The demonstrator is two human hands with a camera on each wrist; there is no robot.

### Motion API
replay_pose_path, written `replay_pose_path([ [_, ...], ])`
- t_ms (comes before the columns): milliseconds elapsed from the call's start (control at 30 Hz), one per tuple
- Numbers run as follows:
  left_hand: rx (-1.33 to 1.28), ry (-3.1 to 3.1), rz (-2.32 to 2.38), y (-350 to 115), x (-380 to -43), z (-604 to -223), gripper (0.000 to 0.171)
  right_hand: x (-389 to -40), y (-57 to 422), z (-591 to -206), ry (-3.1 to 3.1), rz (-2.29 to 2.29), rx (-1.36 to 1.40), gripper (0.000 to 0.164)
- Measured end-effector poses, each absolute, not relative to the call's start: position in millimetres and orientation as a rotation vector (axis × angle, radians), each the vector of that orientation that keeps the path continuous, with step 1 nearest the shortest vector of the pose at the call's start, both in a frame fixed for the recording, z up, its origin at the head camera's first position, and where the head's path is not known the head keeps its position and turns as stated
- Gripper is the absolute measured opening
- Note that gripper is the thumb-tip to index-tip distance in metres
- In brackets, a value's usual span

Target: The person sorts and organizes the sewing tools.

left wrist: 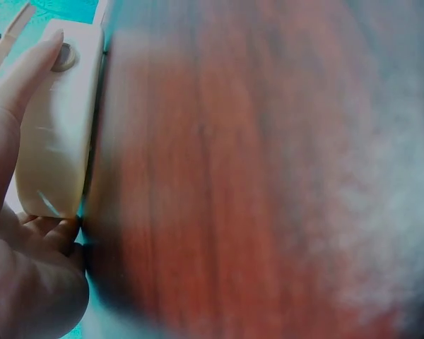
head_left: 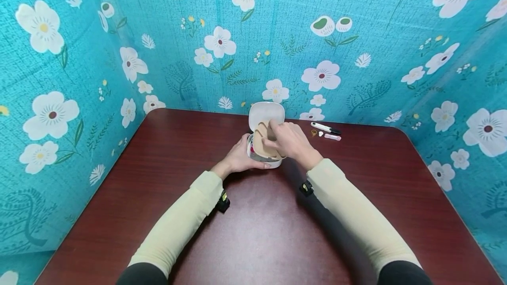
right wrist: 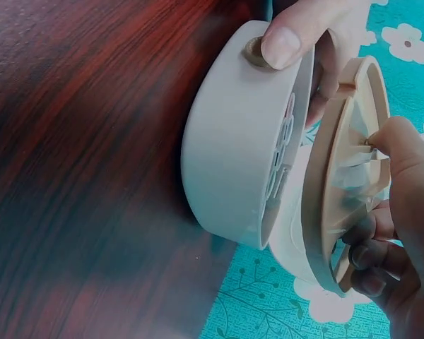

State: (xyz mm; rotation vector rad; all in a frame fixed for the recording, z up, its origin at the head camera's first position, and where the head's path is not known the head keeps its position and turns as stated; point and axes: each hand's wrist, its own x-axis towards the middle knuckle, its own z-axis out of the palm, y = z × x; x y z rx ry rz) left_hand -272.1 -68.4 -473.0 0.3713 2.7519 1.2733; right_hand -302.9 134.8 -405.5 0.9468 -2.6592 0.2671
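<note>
Left hand (head_left: 239,156) grips the box (right wrist: 226,148), right hand (head_left: 293,141) holds the tray (right wrist: 320,191) tilted above the box, and a pen (head_left: 325,128) lies right of the box.

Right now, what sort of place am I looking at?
Probably a small indoor workspace, perhaps curtained off for recording: a reddish-brown table, blue floral cloth hanging at its back and both sides, and small black devices worn near the person's cuffs.
</note>
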Motion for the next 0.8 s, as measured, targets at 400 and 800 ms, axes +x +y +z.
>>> replay_pose_path([
  [400,0.349,2.790,1.259,-66.9,-271.7,-473.4,0.124,-311.0,121.6,-415.2,-2.773,0.234,0.967,0.028],
  [800,0.351,2.766,1.316,-68.3,-272.6,-474.2,0.129,-314.4,114.6,-420.4,-2.808,0.234,0.986,0.028],
])
